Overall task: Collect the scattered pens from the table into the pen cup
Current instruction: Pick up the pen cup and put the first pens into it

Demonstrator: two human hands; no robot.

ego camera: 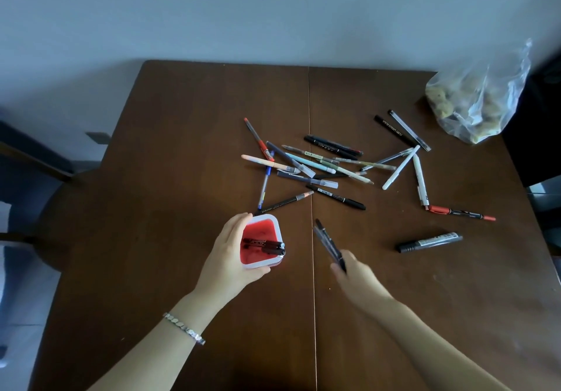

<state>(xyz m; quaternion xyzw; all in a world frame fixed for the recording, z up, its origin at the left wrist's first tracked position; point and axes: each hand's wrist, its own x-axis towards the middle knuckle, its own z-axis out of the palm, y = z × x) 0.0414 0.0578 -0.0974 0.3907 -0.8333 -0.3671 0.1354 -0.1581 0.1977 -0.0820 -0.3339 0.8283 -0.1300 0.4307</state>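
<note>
Head view: left hand wrapped around the side of the pen cup, red inside, white rim, standing on the brown table near its centre seam. Two dark pens already lie across the cup's opening. Right hand, motion-blurred, closed on two dark pens, right of the cup. Scattered pens piled farther back; black marker lies apart at right. Plastic bag at far right corner.
</note>
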